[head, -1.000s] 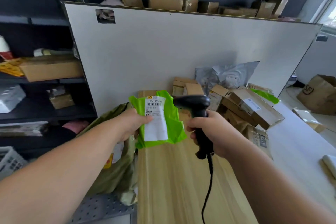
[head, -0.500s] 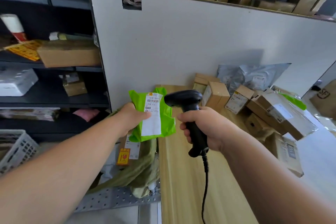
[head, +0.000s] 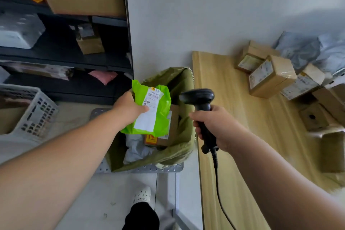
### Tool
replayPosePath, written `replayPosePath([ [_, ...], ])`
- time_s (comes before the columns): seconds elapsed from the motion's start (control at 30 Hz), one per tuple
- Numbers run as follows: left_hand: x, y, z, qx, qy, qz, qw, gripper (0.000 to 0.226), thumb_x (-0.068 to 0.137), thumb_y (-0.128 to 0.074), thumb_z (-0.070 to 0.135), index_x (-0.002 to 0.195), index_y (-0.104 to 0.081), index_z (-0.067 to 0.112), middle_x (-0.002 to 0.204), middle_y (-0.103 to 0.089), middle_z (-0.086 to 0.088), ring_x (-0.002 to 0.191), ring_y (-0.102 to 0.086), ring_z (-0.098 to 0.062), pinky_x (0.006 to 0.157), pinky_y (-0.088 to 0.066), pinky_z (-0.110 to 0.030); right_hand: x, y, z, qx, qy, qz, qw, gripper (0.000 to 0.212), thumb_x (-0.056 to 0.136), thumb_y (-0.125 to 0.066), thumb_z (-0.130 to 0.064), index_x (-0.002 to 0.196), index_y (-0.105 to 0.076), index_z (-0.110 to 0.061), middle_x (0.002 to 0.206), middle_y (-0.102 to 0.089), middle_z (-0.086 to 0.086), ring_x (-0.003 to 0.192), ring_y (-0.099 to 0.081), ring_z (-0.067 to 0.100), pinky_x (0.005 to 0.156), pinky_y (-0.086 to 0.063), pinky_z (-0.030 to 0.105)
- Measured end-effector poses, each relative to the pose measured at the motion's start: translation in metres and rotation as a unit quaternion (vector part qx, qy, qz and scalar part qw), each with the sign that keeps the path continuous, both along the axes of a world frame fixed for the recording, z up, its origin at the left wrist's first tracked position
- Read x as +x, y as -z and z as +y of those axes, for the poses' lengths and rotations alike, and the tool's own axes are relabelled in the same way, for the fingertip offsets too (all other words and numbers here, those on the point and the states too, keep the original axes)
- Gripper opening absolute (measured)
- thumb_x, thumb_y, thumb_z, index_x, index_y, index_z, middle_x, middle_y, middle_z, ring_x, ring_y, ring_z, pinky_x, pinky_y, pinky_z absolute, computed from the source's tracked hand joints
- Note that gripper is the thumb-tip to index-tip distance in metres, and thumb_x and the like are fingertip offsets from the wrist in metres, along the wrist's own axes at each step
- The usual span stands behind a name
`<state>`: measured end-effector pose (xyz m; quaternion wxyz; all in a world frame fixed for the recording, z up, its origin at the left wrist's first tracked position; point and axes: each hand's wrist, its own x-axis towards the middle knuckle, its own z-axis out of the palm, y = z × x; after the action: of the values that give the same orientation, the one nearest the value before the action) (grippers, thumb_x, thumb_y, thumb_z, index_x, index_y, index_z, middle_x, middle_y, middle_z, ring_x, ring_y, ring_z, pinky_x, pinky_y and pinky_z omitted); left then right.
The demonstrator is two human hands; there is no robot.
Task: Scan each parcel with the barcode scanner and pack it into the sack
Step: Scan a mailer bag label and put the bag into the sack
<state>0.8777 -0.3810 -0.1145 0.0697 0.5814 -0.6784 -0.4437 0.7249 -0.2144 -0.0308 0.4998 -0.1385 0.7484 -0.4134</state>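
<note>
My left hand [head: 128, 107] grips a bright green poly-mailer parcel [head: 160, 117] with a white barcode label, holding it over the open mouth of the olive-green sack [head: 183, 87]. Inside the sack lie a brown box with an orange sticker [head: 168, 132] and a crumpled white bag [head: 136, 147]. My right hand [head: 214, 127] grips the handle of the black barcode scanner [head: 197, 97], its head level with the parcel and to its right. The scanner's cable hangs down along the table edge.
A wooden table [head: 233, 117] stands right of the sack, with several brown boxes [head: 270, 76] and grey mailers [head: 302, 48] at its far right. Dark shelves [head: 56, 56] with cartons and a white crate [head: 33, 112] are on the left. My foot [head: 142, 195] shows below.
The view has tilted down and left. My left hand carried the green parcel off the table side to above the sack. The scanner stays in my right hand.
</note>
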Motion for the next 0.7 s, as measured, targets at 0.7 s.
replayPosePath([
  [0.7, 0.031, 0.170, -0.057, 0.099, -0.029, -0.100, 0.990, 0.038, 0.090, -0.063, 0.034, 0.117, -0.061, 0.007, 0.119, -0.063, -0.016, 0.106, -0.059, -0.035, 0.087, -0.049, -0.038, 0.047, 0.152, -0.100, 0.085, -0.068, -0.009, 0.994, 0.016, 0.091, -0.066, -0.008, 0.083, -0.052, -0.010, 0.063, -0.052, 0.008, 0.051, -0.047, 0.019, 0.048, -0.041, 0.027],
])
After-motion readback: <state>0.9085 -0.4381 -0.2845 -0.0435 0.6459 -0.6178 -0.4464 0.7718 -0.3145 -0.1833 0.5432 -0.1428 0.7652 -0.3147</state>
